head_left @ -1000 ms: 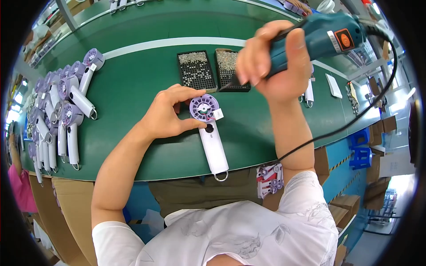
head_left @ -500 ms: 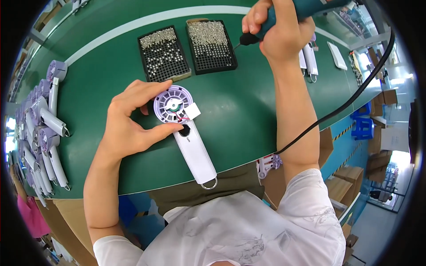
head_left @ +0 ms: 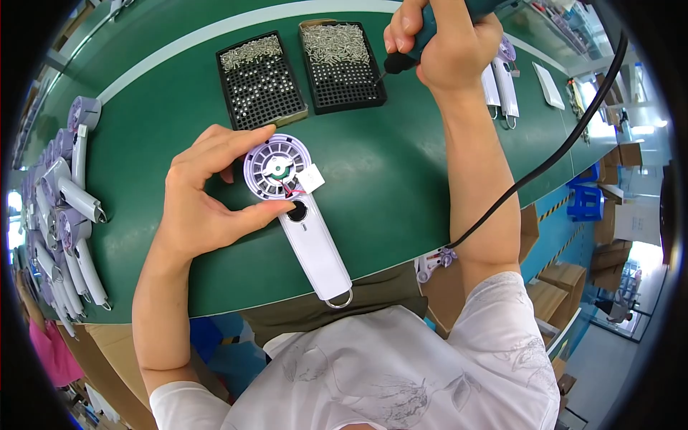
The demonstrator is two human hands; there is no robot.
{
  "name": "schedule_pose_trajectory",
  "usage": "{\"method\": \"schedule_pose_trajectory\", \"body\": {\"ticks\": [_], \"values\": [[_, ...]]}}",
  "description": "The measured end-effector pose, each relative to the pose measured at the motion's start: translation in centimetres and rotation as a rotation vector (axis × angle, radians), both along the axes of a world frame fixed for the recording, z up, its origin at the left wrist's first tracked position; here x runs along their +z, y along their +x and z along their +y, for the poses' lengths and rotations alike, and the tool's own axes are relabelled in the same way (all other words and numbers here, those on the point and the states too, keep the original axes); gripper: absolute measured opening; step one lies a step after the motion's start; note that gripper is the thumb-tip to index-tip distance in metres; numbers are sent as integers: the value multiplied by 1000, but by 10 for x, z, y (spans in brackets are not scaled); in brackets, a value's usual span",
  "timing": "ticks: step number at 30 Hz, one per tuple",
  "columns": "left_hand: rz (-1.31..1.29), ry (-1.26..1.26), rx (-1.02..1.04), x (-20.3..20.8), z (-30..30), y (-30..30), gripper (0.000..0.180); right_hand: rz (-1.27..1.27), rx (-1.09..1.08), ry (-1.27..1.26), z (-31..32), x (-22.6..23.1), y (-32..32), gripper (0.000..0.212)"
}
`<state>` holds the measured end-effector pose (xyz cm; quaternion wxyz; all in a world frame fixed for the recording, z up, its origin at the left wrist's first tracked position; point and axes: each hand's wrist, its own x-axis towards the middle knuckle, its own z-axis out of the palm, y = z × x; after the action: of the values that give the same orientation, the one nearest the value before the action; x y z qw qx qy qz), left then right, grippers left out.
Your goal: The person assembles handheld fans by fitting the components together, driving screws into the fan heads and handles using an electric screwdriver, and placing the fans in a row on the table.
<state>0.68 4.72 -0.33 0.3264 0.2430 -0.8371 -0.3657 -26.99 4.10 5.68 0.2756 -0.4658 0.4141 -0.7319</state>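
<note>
My left hand (head_left: 208, 193) grips a handheld fan (head_left: 317, 251) by its round lilac head, thumb and fingers on either side. The fan lies on the green table with its white handle and metal loop toward me. Wires and a white square piece show at its uncovered head. Up at the right, my right hand (head_left: 459, 50) is closed around a dark teal electric screwdriver (head_left: 424, 44). Its thin bit points down-left to the right edge of the right screw tray (head_left: 344, 68), whose holes hold screws below a loose heap. Another black screw tray (head_left: 261, 82) lies left of it.
Many fans (head_left: 68, 208) are piled along the table's left side. A few more fans (head_left: 504, 82) and a white flat piece (head_left: 548, 86) lie at the right. The screwdriver's black cable (head_left: 552, 168) hangs across my right forearm. Blue baskets (head_left: 586, 203) stand beyond the table.
My right hand has moved slightly left and the screwdriver bit has come down to the right tray's edge. My left hand still holds the fan in nearly the same place.
</note>
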Motion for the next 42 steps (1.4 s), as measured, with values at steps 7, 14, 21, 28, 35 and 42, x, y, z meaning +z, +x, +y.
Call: {"method": "schedule_pose_trajectory", "body": {"ticks": [7,14,21,28,35,42], "values": [[-1,-3,5,-1,-1,0,70,16,12,12,-1,-1,-1,30],[8,-11,-2,1,-1,-1,69,86,93,-13,-5,-11,-10,29],[-31,2,31,3,0,0,68,38,59,-8,0,-3,0,26],[-10,69,89,3,8,-14,65,-34,266,-165,24,23,7,46],[-8,12,94,-2,9,-16,59,58,583,-269,40,24,42,54],[20,19,94,-3,9,-19,60,78,563,-255,44,14,56,53]]}}
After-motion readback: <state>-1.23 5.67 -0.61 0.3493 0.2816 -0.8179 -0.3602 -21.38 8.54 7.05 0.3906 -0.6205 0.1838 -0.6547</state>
